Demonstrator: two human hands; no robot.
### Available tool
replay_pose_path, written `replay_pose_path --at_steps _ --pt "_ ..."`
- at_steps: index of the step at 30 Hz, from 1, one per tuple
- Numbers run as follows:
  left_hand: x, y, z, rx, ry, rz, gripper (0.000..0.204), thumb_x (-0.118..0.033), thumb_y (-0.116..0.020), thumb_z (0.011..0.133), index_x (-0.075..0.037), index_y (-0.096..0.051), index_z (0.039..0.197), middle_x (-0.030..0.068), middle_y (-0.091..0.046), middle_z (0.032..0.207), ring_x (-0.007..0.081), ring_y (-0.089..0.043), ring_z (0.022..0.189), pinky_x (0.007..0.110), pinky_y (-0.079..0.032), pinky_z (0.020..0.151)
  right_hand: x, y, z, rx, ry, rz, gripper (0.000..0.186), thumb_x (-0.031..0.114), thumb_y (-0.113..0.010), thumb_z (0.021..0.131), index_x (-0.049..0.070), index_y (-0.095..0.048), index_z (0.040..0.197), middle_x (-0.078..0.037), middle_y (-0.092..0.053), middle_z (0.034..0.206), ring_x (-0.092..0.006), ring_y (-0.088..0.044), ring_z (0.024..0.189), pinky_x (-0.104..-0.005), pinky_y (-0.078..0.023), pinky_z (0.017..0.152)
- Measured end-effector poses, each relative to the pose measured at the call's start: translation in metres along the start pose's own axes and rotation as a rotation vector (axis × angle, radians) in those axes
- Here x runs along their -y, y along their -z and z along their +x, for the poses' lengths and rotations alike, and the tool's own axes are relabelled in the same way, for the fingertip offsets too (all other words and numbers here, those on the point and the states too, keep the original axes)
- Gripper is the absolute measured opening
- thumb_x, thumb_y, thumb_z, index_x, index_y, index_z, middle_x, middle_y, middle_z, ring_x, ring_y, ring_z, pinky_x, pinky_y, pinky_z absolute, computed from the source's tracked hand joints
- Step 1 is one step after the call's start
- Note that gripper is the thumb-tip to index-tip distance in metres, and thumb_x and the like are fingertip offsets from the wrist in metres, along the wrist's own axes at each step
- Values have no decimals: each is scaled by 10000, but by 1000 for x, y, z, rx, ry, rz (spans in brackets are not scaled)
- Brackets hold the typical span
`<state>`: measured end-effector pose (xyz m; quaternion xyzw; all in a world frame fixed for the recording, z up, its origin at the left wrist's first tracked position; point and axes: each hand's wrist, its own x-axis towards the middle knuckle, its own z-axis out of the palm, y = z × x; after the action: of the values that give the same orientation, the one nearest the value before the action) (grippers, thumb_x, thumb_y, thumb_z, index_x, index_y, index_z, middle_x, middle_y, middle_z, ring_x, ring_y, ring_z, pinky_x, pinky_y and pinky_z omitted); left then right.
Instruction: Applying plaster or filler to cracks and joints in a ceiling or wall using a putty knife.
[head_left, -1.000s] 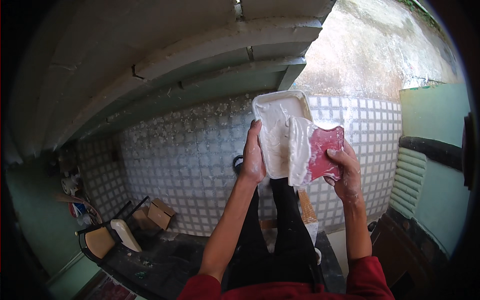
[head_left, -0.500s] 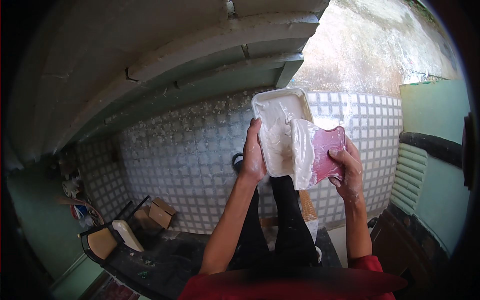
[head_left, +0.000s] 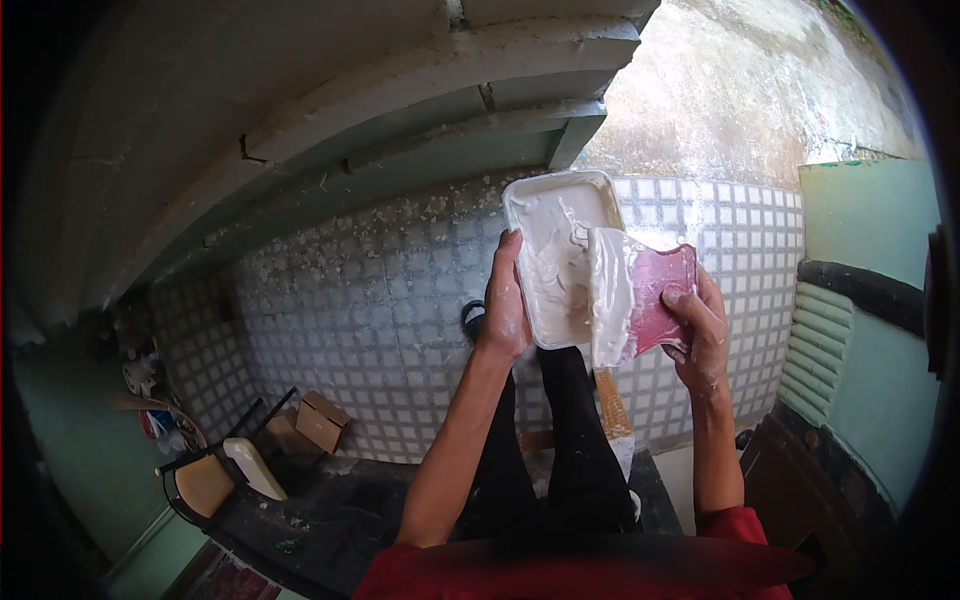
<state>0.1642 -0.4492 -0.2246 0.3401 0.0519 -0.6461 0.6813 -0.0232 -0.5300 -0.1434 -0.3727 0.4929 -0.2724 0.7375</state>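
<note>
My left hand grips the left side of a white rectangular tray, its thumb over the rim. Inside the tray lies a thick layer of white putty, smeared and ridged. In my right hand is a pink plastic putty spreader, thumb on its upper face and the other fingers beneath. Wet putty coats the spreader's wide left edge, which overlaps the tray's right rim. White smears mark the skin of both hands.
Tiled floor with white spatters stretches below. A ledged wall slopes along the upper left. At the lower left are a chair and a cardboard box. A pale green wall stands at the right.
The spreader has shifted slightly right and up against the tray, and its putty-covered edge is turned a little differently. The left hand keeps its hold, with the tray slightly higher.
</note>
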Motion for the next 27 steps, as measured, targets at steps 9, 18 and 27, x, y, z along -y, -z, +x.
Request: replay_pose_path --at_steps 9,18,27 --pt "-18 -24 8 -47 -31 -3 611 -474 -383 982 -3 -437 1368 121 -544 1332 239 -549 1191 366 -396 1058 15 -2 7 48 142 76 407 64 -708 817 -50 -544 1171 -99 -664 937 -133 -653 798 -264 -546 685" --pt "-30 -30 18 -127 -118 19 624 -494 -425 952 -44 -427 1384 97 -530 1339 248 -526 1219 372 -383 1067 63 -33 50 -40 707 -171 205 27 -644 885 -21 -689 1079 -97 -711 1007 -179 -664 942 -333 -521 850" --pt "-22 -20 13 -200 -124 -2 627 -457 -428 956 -42 -371 1423 129 -483 1390 301 -495 1255 409 -376 1083 93 -34 154 -468 1722 -928 248 158 -679 822 81 -732 1052 -67 -721 1053 -265 -652 1057 -444 -423 990"
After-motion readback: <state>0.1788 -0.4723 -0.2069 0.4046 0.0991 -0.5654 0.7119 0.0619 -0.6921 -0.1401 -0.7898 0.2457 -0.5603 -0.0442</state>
